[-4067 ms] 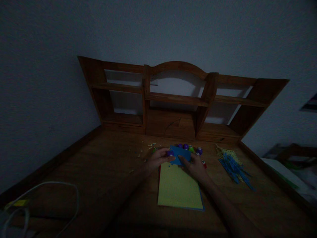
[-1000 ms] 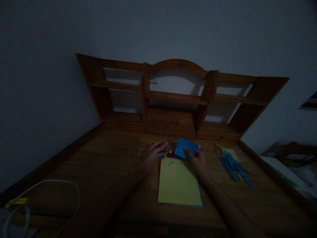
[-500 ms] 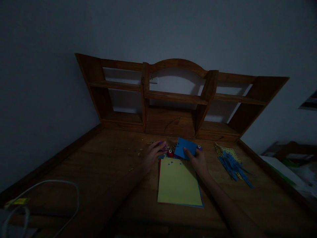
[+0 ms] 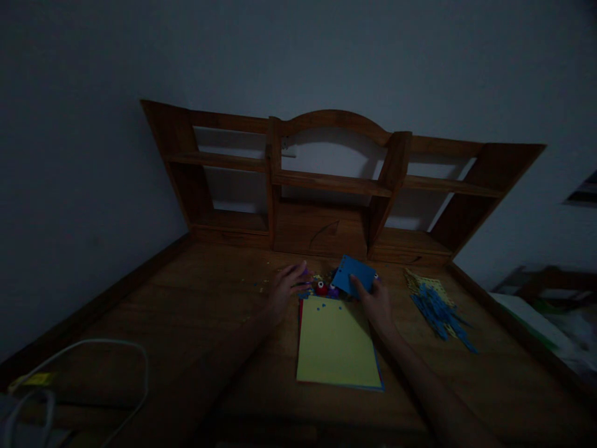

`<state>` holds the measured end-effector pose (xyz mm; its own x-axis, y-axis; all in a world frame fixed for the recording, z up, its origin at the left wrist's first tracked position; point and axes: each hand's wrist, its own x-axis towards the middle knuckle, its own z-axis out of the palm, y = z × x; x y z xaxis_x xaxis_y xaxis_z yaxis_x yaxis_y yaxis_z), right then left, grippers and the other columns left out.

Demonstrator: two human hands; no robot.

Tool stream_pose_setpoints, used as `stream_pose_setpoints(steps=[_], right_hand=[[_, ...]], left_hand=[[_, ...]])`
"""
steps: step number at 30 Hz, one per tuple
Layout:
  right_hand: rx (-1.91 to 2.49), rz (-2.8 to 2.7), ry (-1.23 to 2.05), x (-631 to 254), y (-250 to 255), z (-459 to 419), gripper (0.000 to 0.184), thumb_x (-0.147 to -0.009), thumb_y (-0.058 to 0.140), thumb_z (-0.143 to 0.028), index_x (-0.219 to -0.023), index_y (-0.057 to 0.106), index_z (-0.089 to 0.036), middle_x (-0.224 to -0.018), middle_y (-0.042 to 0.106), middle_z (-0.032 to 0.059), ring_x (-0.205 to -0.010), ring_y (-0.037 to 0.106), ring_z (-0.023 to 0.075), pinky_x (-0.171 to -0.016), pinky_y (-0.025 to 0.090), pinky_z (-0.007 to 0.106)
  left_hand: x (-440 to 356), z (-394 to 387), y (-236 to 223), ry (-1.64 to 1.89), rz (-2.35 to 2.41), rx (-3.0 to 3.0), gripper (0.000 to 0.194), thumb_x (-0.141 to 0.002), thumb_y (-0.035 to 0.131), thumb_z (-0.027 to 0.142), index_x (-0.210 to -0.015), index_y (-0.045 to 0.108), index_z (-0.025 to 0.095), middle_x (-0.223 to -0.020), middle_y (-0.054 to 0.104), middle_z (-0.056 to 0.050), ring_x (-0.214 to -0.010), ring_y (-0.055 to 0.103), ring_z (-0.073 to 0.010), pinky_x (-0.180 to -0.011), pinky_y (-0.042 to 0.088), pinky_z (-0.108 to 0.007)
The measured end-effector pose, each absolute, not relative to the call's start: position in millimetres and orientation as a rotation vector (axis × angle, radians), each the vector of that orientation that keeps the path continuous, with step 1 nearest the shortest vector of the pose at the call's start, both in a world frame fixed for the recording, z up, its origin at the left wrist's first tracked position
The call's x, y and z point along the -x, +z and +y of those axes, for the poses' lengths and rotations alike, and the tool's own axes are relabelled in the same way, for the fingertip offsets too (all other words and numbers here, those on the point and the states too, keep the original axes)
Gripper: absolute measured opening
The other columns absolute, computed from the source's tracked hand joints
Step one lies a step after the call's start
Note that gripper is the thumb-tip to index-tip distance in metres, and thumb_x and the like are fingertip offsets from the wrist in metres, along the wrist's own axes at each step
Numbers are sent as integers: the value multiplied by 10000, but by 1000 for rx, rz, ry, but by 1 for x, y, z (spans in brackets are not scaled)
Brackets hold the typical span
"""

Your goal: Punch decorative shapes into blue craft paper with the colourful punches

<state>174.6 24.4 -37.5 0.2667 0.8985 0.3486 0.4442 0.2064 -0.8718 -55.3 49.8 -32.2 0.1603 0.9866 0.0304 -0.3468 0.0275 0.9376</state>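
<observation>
My right hand [image 4: 377, 305] pinches a small blue paper sheet [image 4: 357, 277], its thumb lying on top; punched holes show near the sheet's left edge. Partly visible behind those fingers is a purple paper punch with a white dot [image 4: 377, 277]. My left hand [image 4: 283, 291] curls around another purple punch [image 4: 305, 272], mostly hidden by the fingers. Between the hands stand a red punch [image 4: 321, 288] and a purple punch [image 4: 333, 290]. Just in front lies a stack of coloured paper with a yellow sheet on top [image 4: 338, 348], a few blue punched bits [image 4: 323, 305] on it.
Blue paper strips [image 4: 436, 311] and a perforated yellow sheet [image 4: 433, 286] lie to the right. Small yellow bits are scattered beyond my left hand. A wooden shelf unit [image 4: 326, 186] lines the desk's back. A white cable [image 4: 147, 373] loops at lower left.
My right hand has drawn the blue sheet slightly right and up, away from the punches, uncovering the purple one beside the red. My left hand has barely moved.
</observation>
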Motion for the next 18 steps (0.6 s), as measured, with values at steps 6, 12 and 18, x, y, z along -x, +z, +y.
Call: stream_pose_setpoints(steps=[6, 12, 18], right_hand=[[1388, -1348, 461, -174, -36, 23, 459, -774, 549, -601, -650, 564, -159, -583, 587, 12, -519, 500, 150, -493, 384, 242], [1433, -1369, 434, -175, -38, 24, 449, -794, 534, -584, -678, 580, -153, -589, 596, 17, -501, 494, 148, -481, 374, 243], [1468, -1419, 376, -175, -37, 25, 432, -814, 513, -558, -735, 612, -146, -640, 637, 43, -541, 550, 171, -520, 410, 258]], left_hand=[[56, 49, -33, 1244, 805, -1006, 443, -800, 628, 530, -1001, 618, 135, -1048, 653, -148, -906, 649, -243, -780, 541, -339], [56, 51, -32, 1179, 812, -981, 479, -799, 601, 567, -942, 628, 111, -979, 672, -166, -807, 669, -240, -714, 550, -321], [54, 52, -35, 1178, 790, -991, 480, -782, 608, 578, -913, 640, 118, -972, 672, -171, -796, 669, -247, -728, 545, -335]])
